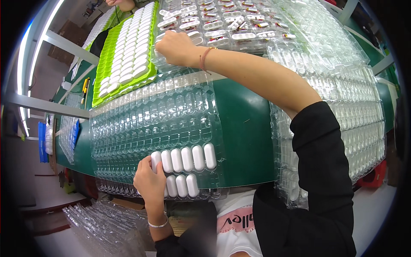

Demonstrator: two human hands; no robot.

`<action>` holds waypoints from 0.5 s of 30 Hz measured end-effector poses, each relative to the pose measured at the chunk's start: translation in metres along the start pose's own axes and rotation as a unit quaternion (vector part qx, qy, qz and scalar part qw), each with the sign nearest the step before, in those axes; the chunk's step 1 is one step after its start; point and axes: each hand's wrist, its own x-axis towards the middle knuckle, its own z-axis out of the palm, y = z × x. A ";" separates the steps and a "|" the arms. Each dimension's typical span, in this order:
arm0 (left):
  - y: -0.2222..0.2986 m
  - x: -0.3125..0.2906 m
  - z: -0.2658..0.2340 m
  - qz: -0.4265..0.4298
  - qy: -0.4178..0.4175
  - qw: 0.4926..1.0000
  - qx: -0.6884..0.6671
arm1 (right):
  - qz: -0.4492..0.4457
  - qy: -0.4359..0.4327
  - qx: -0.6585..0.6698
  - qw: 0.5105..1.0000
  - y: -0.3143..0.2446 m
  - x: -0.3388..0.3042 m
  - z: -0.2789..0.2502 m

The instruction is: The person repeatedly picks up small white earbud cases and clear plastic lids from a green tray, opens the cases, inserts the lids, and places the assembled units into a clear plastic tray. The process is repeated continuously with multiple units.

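My left hand (150,179) is closed on a white oval casing (156,161) at the left end of a short row in the near clear plastic tray (150,124). Several like casings (186,160) lie to its right. A second row (181,186) lies below, partly covered by that hand. Stretched across to the far side, my right hand (176,48) is closed, fingers curled down, beside a clear tray of white open shells with small wired parts (214,25). Whatever its fingers hold is hidden.
A lime-green tray (99,81) with rows of white casings stands at the far left. Clear trays (334,115) are stacked on the right of the green table (242,128). Bundled plastic trays (100,225) lie below the near edge. Another person's hand (122,3) shows at the top.
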 end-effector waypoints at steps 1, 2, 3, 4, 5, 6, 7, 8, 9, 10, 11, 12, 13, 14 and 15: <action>0.000 -0.004 -0.001 -0.003 0.014 1.000 -0.012 | 0.003 -0.006 0.004 1.000 -0.005 0.003 0.002; 0.001 -0.007 -0.003 -0.005 0.028 0.999 -0.025 | 0.008 -0.011 0.008 1.000 -0.007 0.003 0.003; 0.000 -0.009 -0.005 -0.006 0.042 0.998 -0.037 | 0.012 -0.016 0.010 1.000 -0.008 0.004 0.003; -0.004 -0.013 -0.005 0.008 0.060 0.997 -0.055 | -0.007 -0.010 0.022 1.000 -0.010 0.003 0.001; -0.005 -0.016 -0.007 -0.003 0.070 0.994 -0.080 | -0.008 -0.013 0.030 0.999 -0.013 0.003 0.004; -0.004 -0.017 -0.009 -0.013 0.081 0.991 -0.105 | -0.007 -0.016 0.037 0.999 -0.015 0.004 0.006; -0.002 -0.016 -0.011 -0.018 0.091 0.987 -0.131 | -0.003 -0.017 0.041 0.999 -0.015 0.005 0.006; -0.001 -0.014 -0.011 -0.005 0.102 0.984 -0.147 | -0.005 -0.014 0.043 0.999 -0.013 0.005 0.008; 0.001 -0.011 -0.012 0.002 0.105 0.982 -0.158 | -0.006 -0.010 0.044 0.999 -0.010 0.003 0.010; 0.004 -0.007 -0.012 0.011 0.107 0.980 -0.168 | -0.006 -0.006 0.045 0.999 -0.007 0.001 0.009; 0.008 -0.003 -0.014 0.022 0.108 0.978 -0.179 | -0.017 0.002 0.055 0.998 -0.003 0.000 0.007; 0.012 0.002 -0.015 0.046 0.106 0.971 -0.208 | -0.025 0.010 0.063 0.998 0.004 -0.001 0.003; 0.015 0.007 -0.016 0.070 0.101 0.963 -0.238 | -0.032 0.017 0.069 0.997 0.009 -0.003 -0.002; 0.020 0.011 -0.016 0.099 0.092 0.952 -0.275 | -0.028 0.017 0.082 0.996 0.006 -0.007 -0.017; 0.024 0.014 -0.018 0.111 0.064 0.938 -0.323 | -0.021 0.018 0.094 0.995 0.004 -0.017 -0.032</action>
